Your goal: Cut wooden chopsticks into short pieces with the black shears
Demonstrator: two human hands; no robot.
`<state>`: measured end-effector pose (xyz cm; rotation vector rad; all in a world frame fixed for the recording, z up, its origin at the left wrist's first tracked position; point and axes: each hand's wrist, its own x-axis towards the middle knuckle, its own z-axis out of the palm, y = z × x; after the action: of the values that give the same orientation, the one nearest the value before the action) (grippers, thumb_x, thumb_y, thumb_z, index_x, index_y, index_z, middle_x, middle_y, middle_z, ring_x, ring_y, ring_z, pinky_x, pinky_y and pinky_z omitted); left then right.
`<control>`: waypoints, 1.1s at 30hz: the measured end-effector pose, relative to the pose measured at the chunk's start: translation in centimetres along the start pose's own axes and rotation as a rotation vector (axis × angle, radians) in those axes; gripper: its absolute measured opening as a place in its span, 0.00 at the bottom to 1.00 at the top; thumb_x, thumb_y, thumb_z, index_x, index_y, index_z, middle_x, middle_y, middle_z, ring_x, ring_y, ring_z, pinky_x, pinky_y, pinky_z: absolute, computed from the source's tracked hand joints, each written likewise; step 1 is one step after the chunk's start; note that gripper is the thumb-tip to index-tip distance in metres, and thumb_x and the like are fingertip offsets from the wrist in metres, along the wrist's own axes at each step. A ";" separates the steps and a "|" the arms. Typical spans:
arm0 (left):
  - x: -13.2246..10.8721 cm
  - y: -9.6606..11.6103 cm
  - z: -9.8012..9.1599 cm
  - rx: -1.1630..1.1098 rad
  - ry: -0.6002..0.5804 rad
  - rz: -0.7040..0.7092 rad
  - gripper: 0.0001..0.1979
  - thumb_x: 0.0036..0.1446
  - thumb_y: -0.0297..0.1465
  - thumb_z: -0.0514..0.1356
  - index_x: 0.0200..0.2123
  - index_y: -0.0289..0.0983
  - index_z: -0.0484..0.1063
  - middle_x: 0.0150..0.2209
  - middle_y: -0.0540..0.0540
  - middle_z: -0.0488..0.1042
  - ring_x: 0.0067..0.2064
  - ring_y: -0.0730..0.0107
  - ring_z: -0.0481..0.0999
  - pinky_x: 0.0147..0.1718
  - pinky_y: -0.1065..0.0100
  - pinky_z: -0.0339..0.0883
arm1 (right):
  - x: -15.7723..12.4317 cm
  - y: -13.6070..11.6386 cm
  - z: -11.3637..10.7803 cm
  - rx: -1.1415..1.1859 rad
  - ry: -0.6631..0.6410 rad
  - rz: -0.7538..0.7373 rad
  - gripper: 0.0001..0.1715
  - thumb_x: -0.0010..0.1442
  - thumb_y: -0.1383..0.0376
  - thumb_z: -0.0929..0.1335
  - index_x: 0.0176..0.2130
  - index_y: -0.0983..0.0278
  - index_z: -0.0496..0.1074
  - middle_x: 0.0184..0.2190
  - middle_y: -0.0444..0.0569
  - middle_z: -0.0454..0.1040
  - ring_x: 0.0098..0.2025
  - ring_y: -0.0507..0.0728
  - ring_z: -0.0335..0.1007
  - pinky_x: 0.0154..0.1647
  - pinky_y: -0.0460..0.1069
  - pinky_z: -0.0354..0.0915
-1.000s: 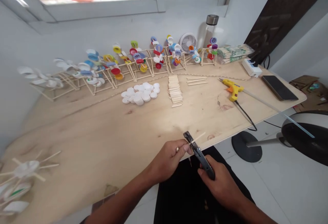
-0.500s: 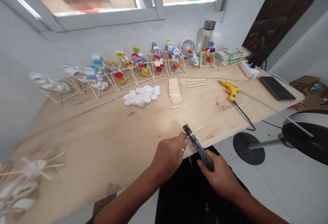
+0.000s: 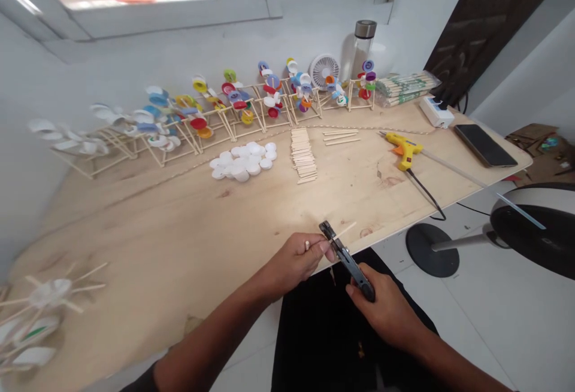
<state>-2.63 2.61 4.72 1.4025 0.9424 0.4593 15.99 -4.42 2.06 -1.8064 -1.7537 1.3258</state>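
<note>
My left hand (image 3: pixel 296 260) pinches a thin wooden stick (image 3: pixel 345 230) at the near edge of the wooden table (image 3: pixel 179 224). My right hand (image 3: pixel 381 308) is closed round the handles of black cutting pliers (image 3: pixel 344 254). The pliers' jaws sit on the stick just right of my left fingertips. One end of the stick pokes out to the right of the jaws, the other shows by my left thumb.
A pile of white bottle caps (image 3: pixel 242 161), a stack of cut sticks (image 3: pixel 303 155) and a yellow glue gun (image 3: pixel 404 149) lie further back. Stick-and-cap models (image 3: pixel 233 108) line the wall. A phone (image 3: pixel 485 145) lies at right; a fan (image 3: pixel 534 230) stands beside the table.
My hands stay together at the table edge with the pliers on the stick. The view shifted a little; my left thumb end of the stick shows again.
</note>
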 end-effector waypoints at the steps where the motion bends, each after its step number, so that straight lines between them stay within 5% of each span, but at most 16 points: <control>1: 0.0 -0.1 -0.1 -0.038 -0.027 -0.031 0.17 0.60 0.38 0.46 0.28 0.35 0.67 0.13 0.60 0.46 0.16 0.79 0.47 0.17 0.75 0.49 | 0.0 0.0 0.0 0.000 0.000 0.000 0.09 0.55 0.64 0.61 0.24 0.61 0.56 0.18 0.38 0.60 0.20 0.49 0.55 0.23 0.44 0.52; 4: 0.1 -0.3 0.2 0.120 0.034 0.012 0.16 0.61 0.37 0.45 0.29 0.35 0.67 0.15 0.58 0.52 0.17 0.78 0.53 0.19 0.75 0.52 | 0.1 0.0 0.1 -0.010 0.013 0.018 0.11 0.55 0.64 0.61 0.22 0.61 0.55 0.17 0.38 0.60 0.20 0.49 0.54 0.23 0.44 0.51; 8: -0.1 -0.8 1.3 0.678 0.269 0.159 0.13 0.61 0.31 0.45 0.32 0.35 0.68 0.20 0.51 0.66 0.22 0.73 0.65 0.23 0.72 0.56 | 0.2 0.2 0.3 -0.001 0.008 0.069 0.12 0.55 0.64 0.61 0.22 0.62 0.56 0.17 0.40 0.61 0.20 0.49 0.55 0.23 0.44 0.52; 14: 0.4 -3.2 2.6 1.100 0.543 0.418 0.12 0.60 0.27 0.47 0.26 0.36 0.66 0.20 0.49 0.69 0.20 0.70 0.66 0.20 0.70 0.56 | 0.5 0.8 0.8 -0.033 0.008 0.090 0.12 0.55 0.64 0.61 0.22 0.62 0.57 0.18 0.40 0.62 0.20 0.50 0.56 0.24 0.44 0.52; 18: 0.7 -4.4 2.6 1.211 0.658 0.518 0.11 0.58 0.24 0.49 0.25 0.35 0.67 0.18 0.50 0.67 0.19 0.69 0.64 0.20 0.67 0.54 | 0.8 1.1 1.2 -0.089 0.023 0.093 0.13 0.55 0.63 0.61 0.22 0.61 0.56 0.17 0.40 0.61 0.19 0.50 0.55 0.23 0.45 0.51; 33: 0.2 -4.5 3.0 1.269 0.725 0.559 0.06 0.57 0.24 0.53 0.34 0.32 0.69 0.20 0.49 0.68 0.21 0.68 0.65 0.22 0.67 0.56 | 0.4 0.8 1.6 0.125 -0.001 0.051 0.06 0.55 0.66 0.62 0.26 0.62 0.60 0.22 0.41 0.64 0.25 0.51 0.59 0.27 0.44 0.56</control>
<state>-1.33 0.14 0.03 2.7903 1.5362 0.8923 15.21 -4.88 0.47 -1.7929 -1.5971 1.4233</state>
